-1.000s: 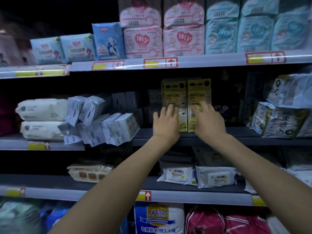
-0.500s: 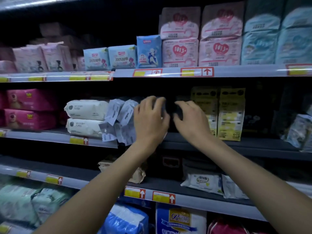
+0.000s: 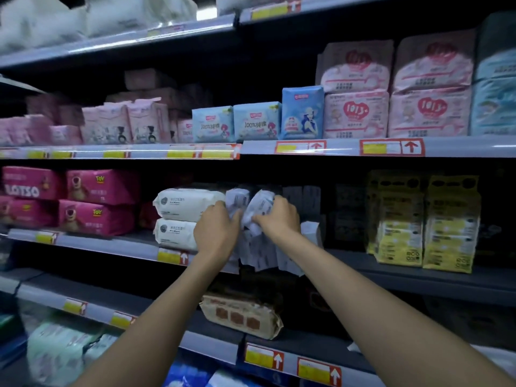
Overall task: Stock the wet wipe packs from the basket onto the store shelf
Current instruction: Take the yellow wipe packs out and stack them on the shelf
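Gripping one small pale wet wipe pack (image 3: 237, 196) in the left hand (image 3: 216, 233) and a second pack (image 3: 261, 203) in the right hand (image 3: 280, 219), above the heap (image 3: 259, 252) on the middle shelf (image 3: 106, 244), just right of two stacked white packs (image 3: 187, 203) and well left of the yellow packs (image 3: 424, 222).

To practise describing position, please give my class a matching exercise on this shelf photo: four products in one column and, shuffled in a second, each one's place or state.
Things
1 yellow packs
2 brown pack
3 small pale packs
4 light blue packs

Places or states
A gripped by the left hand and right hand
B on the shelf above the hands
C on the shelf below the hands
D right of the hands, same shelf

Pairs: 1-D, 2-C, 3-A, 4-B
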Demonstrator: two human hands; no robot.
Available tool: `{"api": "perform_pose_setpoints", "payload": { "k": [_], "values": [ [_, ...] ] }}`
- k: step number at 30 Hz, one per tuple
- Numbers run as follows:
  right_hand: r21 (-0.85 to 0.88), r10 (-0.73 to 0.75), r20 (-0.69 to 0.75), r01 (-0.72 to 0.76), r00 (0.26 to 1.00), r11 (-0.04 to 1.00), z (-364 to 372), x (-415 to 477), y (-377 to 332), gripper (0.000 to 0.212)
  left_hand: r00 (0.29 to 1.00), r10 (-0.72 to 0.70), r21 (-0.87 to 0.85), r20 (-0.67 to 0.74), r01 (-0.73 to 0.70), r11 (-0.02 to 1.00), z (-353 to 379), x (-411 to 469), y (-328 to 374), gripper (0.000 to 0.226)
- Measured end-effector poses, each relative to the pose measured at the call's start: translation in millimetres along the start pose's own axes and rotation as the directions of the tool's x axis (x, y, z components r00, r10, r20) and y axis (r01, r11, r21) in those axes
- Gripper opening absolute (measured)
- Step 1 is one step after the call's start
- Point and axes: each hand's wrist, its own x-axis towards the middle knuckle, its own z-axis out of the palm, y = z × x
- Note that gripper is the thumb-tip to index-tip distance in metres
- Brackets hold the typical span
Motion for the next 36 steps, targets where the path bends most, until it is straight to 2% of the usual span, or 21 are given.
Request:
{"api": "perform_pose_setpoints", "payload": {
  "k": [4,10,17,21,25,29,36],
  "values": [
    [0.045,-0.115,-0.093,0.120,0.989,0.992,16.2,8.2,-10.9,0.021,0.994,-0.110,-0.146,-0.006,0.108,0.983,-5.9,9.0,-8.8,0.035],
    [0.015,-0.162,-0.091,0.164,0.983,0.986,29.4,7.0,-10.2,0.031,0.994,-0.110,-0.133,-0.021,0.107,0.985,-14.6,2.1,-19.4,0.036],
    [0.003,-0.159,0.015,0.159,0.987,0.987,12.1,-5.6,-9.5,0.055,0.998,-0.009,0.041,0.062,0.007,0.999,-27.5,-12.9,-19.5,0.054],
    [-0.038,-0.164,0.047,0.165,0.985,0.985,-10.3,-22.7,-5.7,0.053,0.991,0.065,0.167,0.118,-0.084,0.982,-38.2,-27.0,-14.9,0.064],
    [-0.210,-0.204,0.096,0.220,0.974,0.953,-38.0,-43.1,2.8,0.064,0.963,0.186,0.287,0.193,-0.236,0.928,-49.9,-45.9,-8.0,0.078],
    [-0.502,-0.093,0.200,0.184,0.975,0.845,-66.0,-64.0,20.8,0.100,0.916,0.289,0.318,0.278,-0.372,0.872,-57.0,-69.2,4.2,0.097],
    [-0.606,0.019,0.211,0.116,0.977,0.787,-121.5,-112.7,65.4,0.121,0.864,0.360,0.297,0.352,-0.467,0.833,-53.0,-113.0,38.4,0.111]
  ]
}}
